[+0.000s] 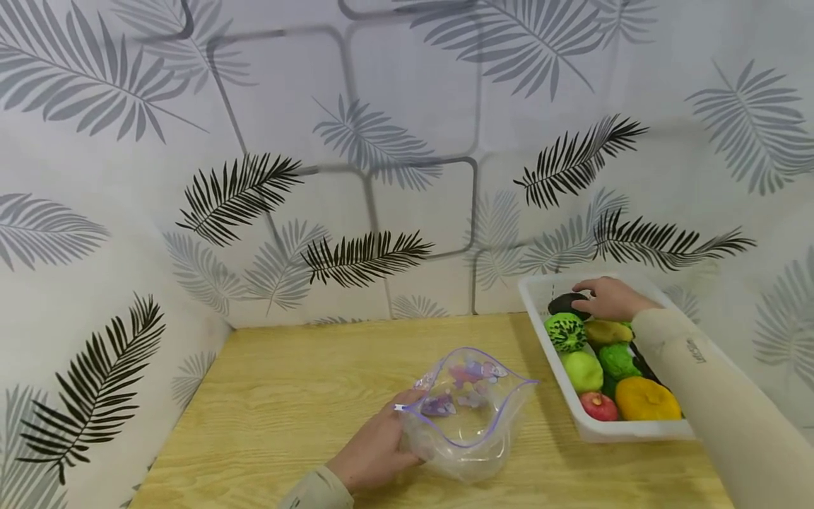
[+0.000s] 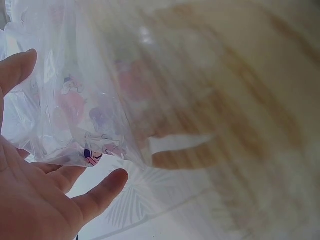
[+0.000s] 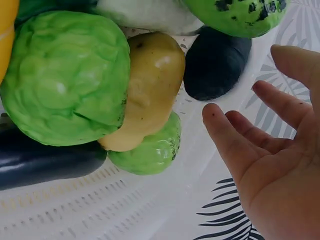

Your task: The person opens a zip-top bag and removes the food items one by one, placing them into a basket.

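Note:
On the table, a clear plastic zip bag with a purple zip edge and cartoon prints stands with its mouth spread. My left hand holds its left side, thumb and fingers around the film in the left wrist view. My right hand reaches over the far end of a white basket. Its spread fingers are at a dark, oval, avocado-like piece, not closed round it in the right wrist view. Beside that piece lie a green mottled round piece and a yellow-brown potato-like piece.
The basket also holds a green cabbage-like piece, a dark eggplant, a yellow-orange pumpkin-like piece, a light green fruit and a red fruit. A leaf-patterned cloth hangs behind the wooden table.

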`<state>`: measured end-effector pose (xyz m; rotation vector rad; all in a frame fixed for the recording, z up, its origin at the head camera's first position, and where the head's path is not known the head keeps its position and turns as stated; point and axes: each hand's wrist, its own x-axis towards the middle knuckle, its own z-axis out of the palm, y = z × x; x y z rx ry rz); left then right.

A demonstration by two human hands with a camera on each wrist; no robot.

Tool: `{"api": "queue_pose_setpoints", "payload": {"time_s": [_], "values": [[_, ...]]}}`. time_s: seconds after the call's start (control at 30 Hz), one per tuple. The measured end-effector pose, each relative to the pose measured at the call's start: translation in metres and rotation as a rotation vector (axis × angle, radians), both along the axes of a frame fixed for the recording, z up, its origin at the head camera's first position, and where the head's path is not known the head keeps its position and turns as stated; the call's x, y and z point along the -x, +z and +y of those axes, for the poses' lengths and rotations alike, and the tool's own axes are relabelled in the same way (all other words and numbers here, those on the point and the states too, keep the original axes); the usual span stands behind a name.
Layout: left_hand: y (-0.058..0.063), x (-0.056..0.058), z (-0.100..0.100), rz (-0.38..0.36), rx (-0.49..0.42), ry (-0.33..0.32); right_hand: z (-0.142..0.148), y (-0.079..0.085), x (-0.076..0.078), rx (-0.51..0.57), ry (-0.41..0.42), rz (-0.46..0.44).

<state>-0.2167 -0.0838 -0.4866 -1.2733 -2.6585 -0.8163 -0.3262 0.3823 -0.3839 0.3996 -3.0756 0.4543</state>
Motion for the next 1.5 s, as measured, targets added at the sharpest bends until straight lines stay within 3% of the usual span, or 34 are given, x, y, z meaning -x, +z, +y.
{"api": "queue_pose_setpoints", "payload": {"time_s": [0.23, 0.33, 0.53, 0.6, 0.77, 1.07, 1.2, 1.37, 1.5], "values": [[0.000, 0.000, 0.001, 0.002, -0.004, -0.002, -0.001, 0.003, -0.008, 0.023, 0.001, -0.002], [0.000, 0.002, 0.002, -0.042, -0.025, 0.009, -0.006, 0.009, -0.015, 0.028, 0.021, 0.006], [0.010, 0.006, 0.004, -0.308, -0.187, 0.023, -0.022, 0.024, -0.027, 0.032, 0.063, 0.053], [0.015, 0.006, 0.003, -0.398, -0.232, 0.061, -0.028, 0.029, -0.031, 0.022, 0.069, 0.068], [0.021, 0.012, -0.002, -0.522, -0.303, 0.176, -0.046, 0.040, -0.046, -0.009, 0.075, 0.091], [0.031, 0.038, -0.005, -0.722, -0.428, 0.246, -0.073, 0.044, -0.068, -0.029, 0.128, 0.131], [0.032, 0.043, -0.003, -0.698, -0.516, 0.329, -0.079, 0.042, -0.071, -0.059, 0.164, 0.187], [0.032, 0.043, -0.002, -0.542, -0.584, 0.477, -0.084, 0.038, -0.079, -0.062, 0.167, 0.191], [0.034, 0.039, -0.005, -0.404, -0.603, 0.506, -0.089, 0.035, -0.084, -0.064, 0.169, 0.183]]}}
